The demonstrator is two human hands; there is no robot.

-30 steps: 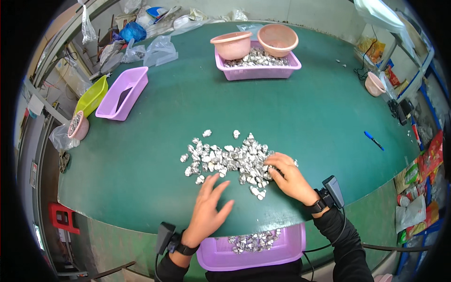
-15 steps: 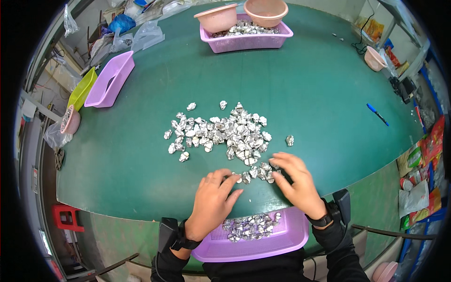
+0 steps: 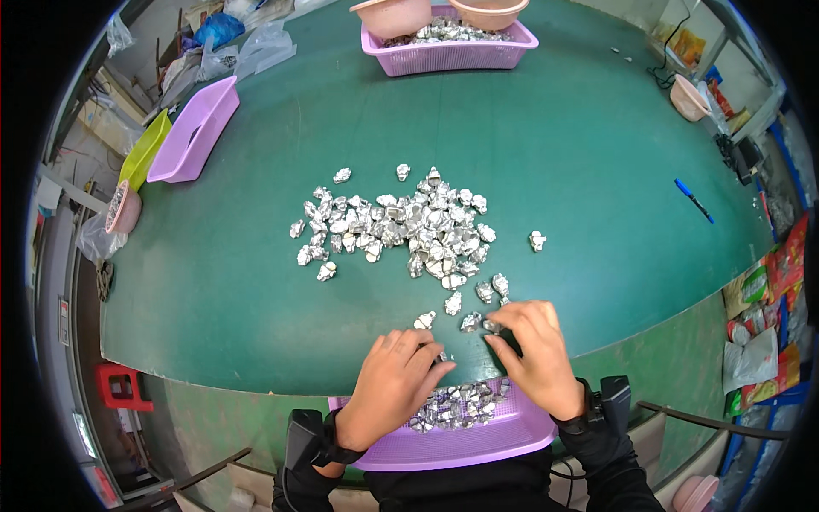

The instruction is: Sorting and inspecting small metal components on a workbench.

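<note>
A spread heap of small, knobbly silver metallic pieces [image 3: 435,226] lies mid-table, with several loose ones nearer to me. At the table's near edge, my left hand [image 3: 394,380] has its fingers curled around a small silver piece [image 3: 441,357], mostly covered by the fingertips. My right hand [image 3: 537,358] bends thumb and fingertips about another silver piece [image 3: 491,326], partly hidden. One loose piece [image 3: 471,322] lies just left of those fingers. Below both hands, a purple plastic basket [image 3: 503,448] at my lap holds several more silver pieces.
At the far edge, a purple basket [image 3: 452,60] of silver pieces carries two pink bowls [image 3: 392,17]. A purple tray [image 3: 194,132] and a yellow-green tray [image 3: 145,152] stand left. A blue pen [image 3: 694,201] lies right. A red stool [image 3: 122,386] stands on the floor.
Both hands have drawn nearer to the table's edge and the basket. The small cluster between them has been spread into separate pieces. The whole view has shifted slightly.
</note>
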